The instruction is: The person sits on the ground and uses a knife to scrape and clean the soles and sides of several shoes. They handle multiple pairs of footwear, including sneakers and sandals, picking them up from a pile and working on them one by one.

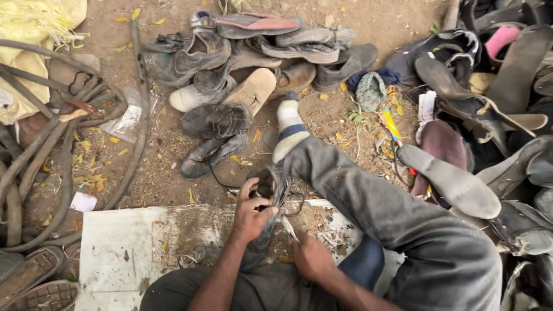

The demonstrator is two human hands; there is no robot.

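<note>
The left hand point(250, 216) has its fingers clamped on a worn dark shoe point(269, 196), propped on the white board point(121, 242). The right hand point(311, 256) pinches a thin tool point(290, 229) at its side: mid-repair, seemingly; the next stroke needs steady bracing.

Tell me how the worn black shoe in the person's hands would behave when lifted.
The black shoe probably flops: its upper sags between the left hand and right hand. Likely light, and its dusty surface is unlikely to slip.

A crumpled clear plastic wrapper point(128, 118) lies on the dirt (left, beside the hoses point(63, 155)).
</note>
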